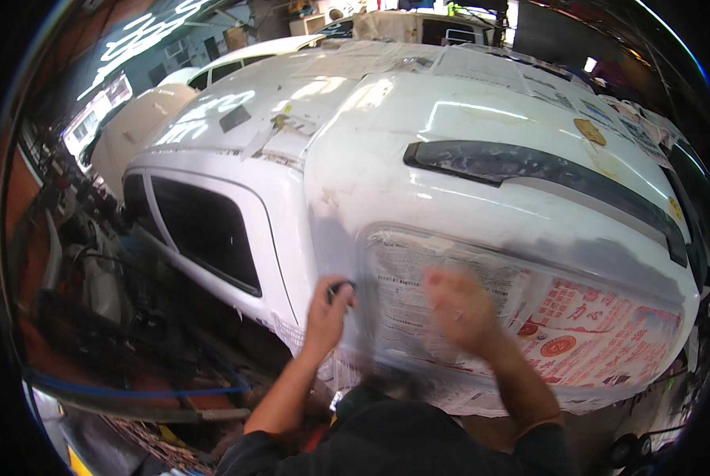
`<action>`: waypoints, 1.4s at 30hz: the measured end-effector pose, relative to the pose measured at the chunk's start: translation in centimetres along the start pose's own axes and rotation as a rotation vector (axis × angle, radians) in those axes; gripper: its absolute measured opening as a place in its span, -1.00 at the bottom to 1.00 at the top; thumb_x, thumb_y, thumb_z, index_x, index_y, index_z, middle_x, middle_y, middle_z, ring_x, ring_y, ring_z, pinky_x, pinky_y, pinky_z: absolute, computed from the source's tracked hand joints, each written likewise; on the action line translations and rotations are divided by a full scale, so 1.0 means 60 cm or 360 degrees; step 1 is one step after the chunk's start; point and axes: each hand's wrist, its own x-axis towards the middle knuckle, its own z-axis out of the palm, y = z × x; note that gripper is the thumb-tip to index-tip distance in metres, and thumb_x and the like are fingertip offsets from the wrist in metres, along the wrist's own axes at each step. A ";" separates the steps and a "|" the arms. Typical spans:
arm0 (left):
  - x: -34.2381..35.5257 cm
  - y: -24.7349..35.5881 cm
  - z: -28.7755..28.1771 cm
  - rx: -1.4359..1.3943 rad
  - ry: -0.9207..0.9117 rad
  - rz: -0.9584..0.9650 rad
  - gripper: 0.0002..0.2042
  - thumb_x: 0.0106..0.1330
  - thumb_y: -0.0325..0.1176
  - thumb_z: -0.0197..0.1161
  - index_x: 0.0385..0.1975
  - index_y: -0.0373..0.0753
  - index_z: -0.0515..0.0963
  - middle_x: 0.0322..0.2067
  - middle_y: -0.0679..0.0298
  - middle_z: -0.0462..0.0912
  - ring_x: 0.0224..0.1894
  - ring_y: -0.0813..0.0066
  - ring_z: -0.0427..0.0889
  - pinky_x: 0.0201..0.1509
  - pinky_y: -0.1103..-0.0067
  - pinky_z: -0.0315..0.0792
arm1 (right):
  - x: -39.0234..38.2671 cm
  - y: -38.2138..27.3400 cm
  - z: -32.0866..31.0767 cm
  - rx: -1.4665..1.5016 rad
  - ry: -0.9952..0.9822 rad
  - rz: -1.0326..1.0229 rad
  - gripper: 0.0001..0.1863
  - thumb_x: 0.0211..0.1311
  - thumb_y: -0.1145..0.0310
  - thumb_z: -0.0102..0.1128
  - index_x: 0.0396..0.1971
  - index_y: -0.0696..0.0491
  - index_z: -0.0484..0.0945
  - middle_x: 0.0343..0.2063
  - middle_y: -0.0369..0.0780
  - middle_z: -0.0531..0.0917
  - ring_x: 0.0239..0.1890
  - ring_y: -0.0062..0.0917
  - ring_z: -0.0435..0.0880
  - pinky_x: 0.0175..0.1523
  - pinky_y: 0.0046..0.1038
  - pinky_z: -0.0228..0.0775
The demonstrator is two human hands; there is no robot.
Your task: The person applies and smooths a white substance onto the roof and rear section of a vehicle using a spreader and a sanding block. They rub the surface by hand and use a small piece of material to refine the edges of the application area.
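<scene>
At the rear of a white car point(386, 159), two hands are working on its masked window.
Left hand point(327, 313) is pinching a small dark object point(339, 289) against the body by the window's left edge; right hand point(458, 309) is blurring over the newspaper point(577, 333) masking, fingers spread, holding nothing discernible.

Overhead glare, fisheye bending, motion-blurred right hand point(459, 308)

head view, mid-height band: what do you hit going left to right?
Cluttered workshop floor → dark side window → left hand gripping a small dark object → blurred right hand on the newspaper masking over the white car's rear window.
</scene>
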 end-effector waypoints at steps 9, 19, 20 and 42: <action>0.388 0.202 -0.080 0.0830 -0.0297 0.0767 -0.82 0.48 -0.34 0.21 -0.11 -0.33 0.55 -0.30 0.14 0.63 -0.19 0.33 0.60 -0.01 0.48 0.44 | 0.218 0.279 -0.242 -0.0541 0.0766 0.0626 -0.71 0.42 0.33 0.20 0.00 0.18 0.63 0.15 -0.07 0.63 0.21 -0.18 0.60 0.32 -0.22 0.40; 0.554 0.202 -0.057 0.1169 -0.0708 0.0560 -0.65 0.55 -0.14 0.19 0.08 -0.24 0.31 -0.16 0.19 0.48 -0.11 0.36 0.47 0.07 0.43 0.39 | 0.217 0.332 -0.202 -0.1197 0.0538 0.1170 -0.50 0.40 0.12 0.20 0.23 0.06 0.54 0.45 -0.11 0.37 0.47 -0.18 0.33 0.48 -0.21 0.24; 0.565 0.199 -0.058 0.1149 -0.0726 0.0581 -0.63 0.54 -0.13 0.20 0.09 -0.24 0.30 -0.14 0.18 0.47 -0.10 0.34 0.47 0.08 0.44 0.38 | 0.212 0.340 -0.206 -0.1239 0.0544 0.1141 -0.50 0.40 0.11 0.19 0.23 0.04 0.54 0.44 -0.13 0.38 0.45 -0.18 0.35 0.46 -0.19 0.28; 0.652 0.175 -0.043 0.1126 -0.0993 0.1175 -0.87 0.31 -0.42 0.39 -0.26 -0.34 0.67 -0.26 0.16 0.66 -0.10 0.23 0.61 0.02 0.41 0.48 | 0.226 0.333 -0.198 -0.1274 0.0450 0.1296 -0.43 0.38 0.07 0.20 0.29 0.03 0.50 0.49 -0.16 0.33 0.51 -0.28 0.30 0.50 -0.25 0.21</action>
